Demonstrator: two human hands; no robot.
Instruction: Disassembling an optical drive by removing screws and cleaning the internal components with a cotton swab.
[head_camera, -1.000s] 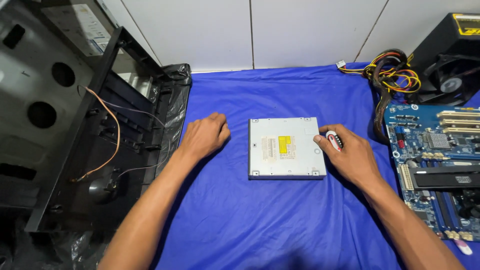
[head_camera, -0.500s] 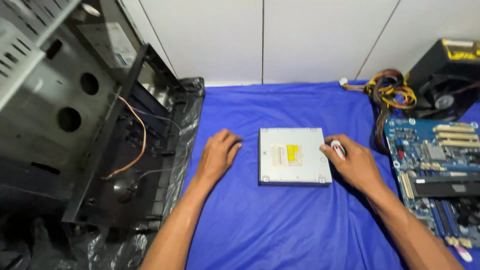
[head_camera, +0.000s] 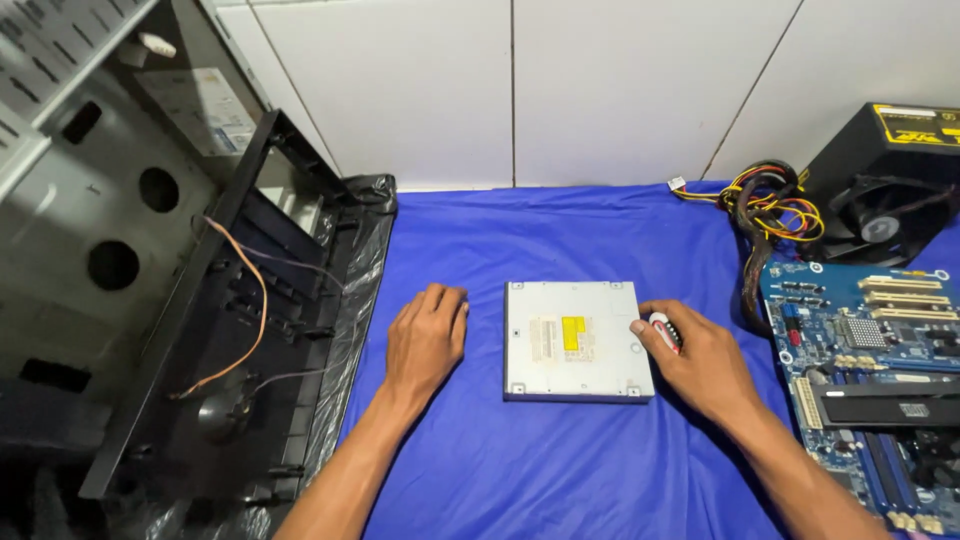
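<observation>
Your open computer case (head_camera: 150, 260) fills the left side, its loose orange wire (head_camera: 255, 310) dangling over the edge near the blue cloth (head_camera: 500, 470) that covers the bench. At the right lies the blue motherboard (head_camera: 870, 370), with the black power supply (head_camera: 890, 180) and its cable bundle (head_camera: 770, 205) at the far right. The grey optical drive (head_camera: 575, 340) sits flat in the middle of the cloth, between your hands. Your left hand (head_camera: 425, 340) rests palm down just beside it, holding nothing. Your right hand (head_camera: 700, 365) touches the drive's right edge and is closed around a small red-and-white tool (head_camera: 663, 330). The likely risks are that the tool tip slips across the drive's lid, or that your right forearm brushes the motherboard close beside it.
</observation>
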